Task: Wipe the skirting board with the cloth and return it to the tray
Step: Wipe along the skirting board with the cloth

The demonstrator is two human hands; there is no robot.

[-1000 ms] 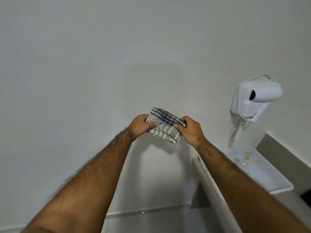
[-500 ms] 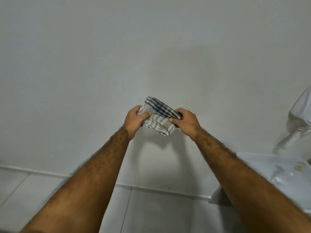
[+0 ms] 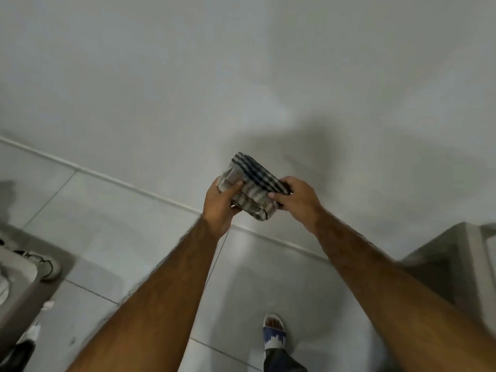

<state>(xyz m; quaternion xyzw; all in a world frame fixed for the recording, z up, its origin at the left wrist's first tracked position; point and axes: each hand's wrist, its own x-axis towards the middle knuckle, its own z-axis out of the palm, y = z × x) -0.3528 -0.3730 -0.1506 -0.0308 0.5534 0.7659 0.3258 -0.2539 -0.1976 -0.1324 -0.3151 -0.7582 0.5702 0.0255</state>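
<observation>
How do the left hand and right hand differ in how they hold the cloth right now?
The left hand cups the cloth from below and the side, thumb on top; the right hand pinches its other end from above, knuckles up. The left hand sits slightly lower and nearer the skirting board; the right hand is in front of the wall. Both grip the same folded cloth, held in the air.

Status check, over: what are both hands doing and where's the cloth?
Left hand and right hand both gripping folded checked cloth, held above the floor. Skirting board below, not touched. Tray out of view. Nothing in the way.
</observation>
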